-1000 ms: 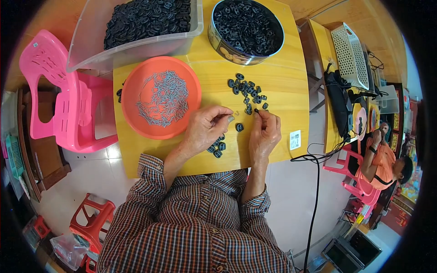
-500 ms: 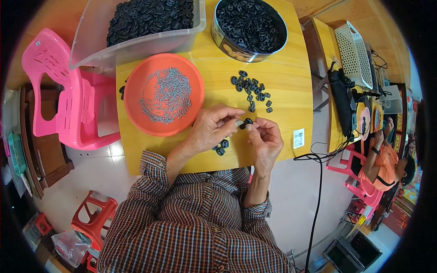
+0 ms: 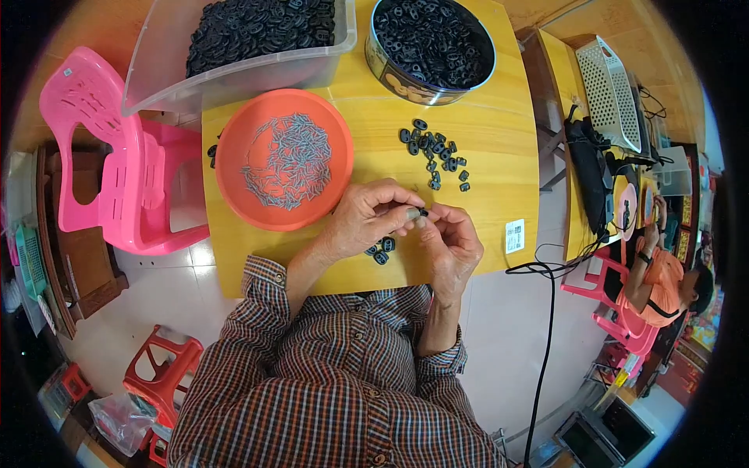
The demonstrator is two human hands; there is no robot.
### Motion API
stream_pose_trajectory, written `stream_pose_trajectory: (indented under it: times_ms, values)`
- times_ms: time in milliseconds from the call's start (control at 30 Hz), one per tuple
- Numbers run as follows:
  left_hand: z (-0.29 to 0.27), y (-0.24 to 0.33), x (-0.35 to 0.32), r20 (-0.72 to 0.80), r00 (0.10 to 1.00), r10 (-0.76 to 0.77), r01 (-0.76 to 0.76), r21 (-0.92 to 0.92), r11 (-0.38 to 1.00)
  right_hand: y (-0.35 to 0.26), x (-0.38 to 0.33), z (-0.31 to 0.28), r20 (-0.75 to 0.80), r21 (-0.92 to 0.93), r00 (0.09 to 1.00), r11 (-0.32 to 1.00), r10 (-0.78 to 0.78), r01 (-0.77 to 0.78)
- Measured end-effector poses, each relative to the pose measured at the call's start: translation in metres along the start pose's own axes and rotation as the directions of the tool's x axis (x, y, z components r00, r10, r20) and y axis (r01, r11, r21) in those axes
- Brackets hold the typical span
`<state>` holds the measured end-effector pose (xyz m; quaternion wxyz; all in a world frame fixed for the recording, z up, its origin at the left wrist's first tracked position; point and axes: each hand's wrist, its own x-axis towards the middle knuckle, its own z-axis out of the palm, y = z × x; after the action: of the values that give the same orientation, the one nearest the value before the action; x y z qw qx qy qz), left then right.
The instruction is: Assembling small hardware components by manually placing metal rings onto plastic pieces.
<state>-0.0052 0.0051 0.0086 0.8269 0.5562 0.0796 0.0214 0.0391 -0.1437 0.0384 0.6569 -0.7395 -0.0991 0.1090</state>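
Observation:
Between the fingertips of both hands, above the yellow table, is a small black plastic piece (image 3: pixel 423 211). My left hand (image 3: pixel 373 220) pinches it from one side with thumb and forefinger; my right hand (image 3: pixel 450 243) grips the other side. The fingers cover most of it. Beside my left hand stands an orange round tray (image 3: pixel 337 117) with many thin grey metal pins (image 3: pixel 296 160), perhaps screws. A few black two-holed pieces (image 3: pixel 381 257) lie just below my left hand. More such pieces (image 3: pixel 434 144) lie loose beyond my right hand.
At the back of the yellow table (image 3: pixel 499 156) stand a clear plastic bin (image 3: pixel 234 87) and a round tin (image 3: pixel 406 92), both full of black pieces. A pink chair (image 3: pixel 117 179) is on the left. A black cable (image 3: pixel 548 327) hangs at right, where another person (image 3: pixel 659 277) sits.
The black piece has turned and is now more hidden by my fingers. My hands have drawn slightly closer together. The whole view has shifted a little.

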Motion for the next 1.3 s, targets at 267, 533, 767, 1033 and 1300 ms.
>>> stream_pose_trajectory:
  times_ms: [267,533,767,1033,1300]
  values:
    - [-0.001,-0.002,0.0,0.019,0.996,0.092,-0.092,-0.015,0.996,-0.003,-0.003,0.001,0.031,0.111,0.996,0.99,0.085,-0.088]
    - [0.001,-0.003,0.001,0.009,0.994,0.105,-0.105,0.01,0.994,-0.002,-0.001,-0.002,0.039,0.136,0.996,0.987,0.078,-0.083]
    - [0.002,-0.006,0.0,-0.031,0.991,0.128,-0.126,0.064,0.99,0.0,-0.003,-0.003,0.037,0.044,0.999,0.999,0.005,-0.007]
    - [-0.003,-0.004,0.005,-0.178,0.936,0.305,-0.194,0.462,0.865,0.016,0.005,-0.021,-0.118,-0.241,0.992,0.971,-0.036,0.006]
    - [0.0,-0.002,0.007,-0.11,0.863,0.493,-0.174,0.851,0.495,0.01,0.013,-0.019,-0.066,-0.532,0.985,0.841,-0.161,0.102]
